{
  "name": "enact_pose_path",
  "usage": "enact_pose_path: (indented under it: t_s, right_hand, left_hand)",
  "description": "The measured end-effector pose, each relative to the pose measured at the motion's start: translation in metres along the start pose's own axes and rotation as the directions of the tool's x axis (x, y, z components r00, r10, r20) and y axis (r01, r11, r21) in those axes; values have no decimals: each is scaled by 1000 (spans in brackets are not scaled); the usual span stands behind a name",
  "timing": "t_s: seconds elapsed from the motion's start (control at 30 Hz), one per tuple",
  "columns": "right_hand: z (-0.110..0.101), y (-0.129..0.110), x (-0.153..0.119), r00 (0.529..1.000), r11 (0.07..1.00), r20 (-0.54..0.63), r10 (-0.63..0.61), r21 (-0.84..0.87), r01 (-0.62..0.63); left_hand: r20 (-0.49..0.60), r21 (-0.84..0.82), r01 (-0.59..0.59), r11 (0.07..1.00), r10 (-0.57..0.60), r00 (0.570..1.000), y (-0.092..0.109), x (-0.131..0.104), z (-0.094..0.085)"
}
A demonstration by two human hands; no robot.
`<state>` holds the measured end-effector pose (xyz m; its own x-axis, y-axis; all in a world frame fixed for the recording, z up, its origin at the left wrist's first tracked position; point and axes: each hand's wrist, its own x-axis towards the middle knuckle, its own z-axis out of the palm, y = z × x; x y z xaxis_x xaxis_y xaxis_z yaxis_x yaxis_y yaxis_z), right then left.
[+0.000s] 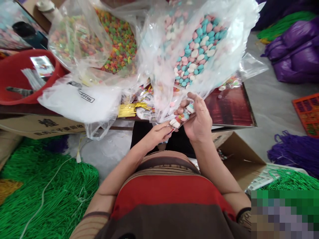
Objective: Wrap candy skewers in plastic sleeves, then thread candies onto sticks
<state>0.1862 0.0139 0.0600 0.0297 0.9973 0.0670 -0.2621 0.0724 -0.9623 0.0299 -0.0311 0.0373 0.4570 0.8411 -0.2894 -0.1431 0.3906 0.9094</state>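
Between my hands, over the table's front edge, is a small clear packet [183, 117] filled with pink, white and blue pieces. My left hand [161, 132] pinches its lower end. The fingers of my right hand [198, 118] curl round its upper part from the right. Just beyond lies a big clear plastic bag [159, 69] spread open, with pink, blue and white candy-like pieces [194, 56] in it. Yellow twist ties [128, 110] lie in a bundle to the left of my hands, beside several small printed packets [147, 99].
Another clear bag holds small orange, green and yellow rings [117, 43]. White plastic bags [79, 103] and a red basin [30, 89] are at the left. Green strands [50, 186] cover the floor at left; an open cardboard box [239, 159], purple bundles [296, 49] and an orange crate [309, 113] are at right.
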Motion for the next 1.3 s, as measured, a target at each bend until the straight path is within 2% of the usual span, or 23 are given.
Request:
enact_pose_path:
  t_s: [0.17,0.33,0.43,0.5,0.63,0.73,0.83,0.93,1.0,1.07,1.13,1.2,1.27,1.3]
  right_hand:
    - [2,0,0,1000,998,20,3,56,-4]
    - [4,-1,1,999,994,8,38,105,-39]
    - [5,1,2,998,994,10,55,96,-55]
    - [7,1,2,996,985,12,83,154,-84]
    - [14,0,3,980,912,-14,198,368,-179]
    - [15,1,7,980,874,-33,198,459,-161]
    - [12,0,7,980,850,-29,199,503,-158]
    - [9,2,-1,983,863,5,185,478,-165]
    - [10,8,-9,977,894,105,187,393,-214]
    - [12,18,-17,940,911,255,227,284,-298]
    - [13,27,-22,899,909,344,271,216,-356]
    - [8,31,-23,900,907,332,283,213,-363]
    - [0,30,-21,939,928,254,231,232,-291]
    - [-6,27,-20,960,947,211,184,223,-231]
  left_hand:
    - [-90,29,-16,999,19,996,-1,0,3]
    - [-238,286,-28,958,100,966,2,1,8]
    - [-237,441,-60,895,181,954,1,1,7]
    - [-223,492,-77,867,211,952,-3,0,6]
    - [-297,477,-19,878,182,938,-10,4,4]
    - [-281,498,-3,867,164,946,-9,8,0]
    - [-296,587,-19,810,237,925,-5,9,-3]
    - [-372,468,-16,883,214,904,-3,8,-1]
    - [-425,381,-34,924,208,881,-4,9,2]
    - [-442,379,-70,923,247,862,-5,10,5]
    - [-406,427,-75,901,265,875,-8,13,6]
    - [-339,501,-59,863,259,904,-12,15,3]
    - [-274,587,-63,807,271,923,-13,15,-5]
    - [-269,613,-81,786,304,914,-12,15,-9]
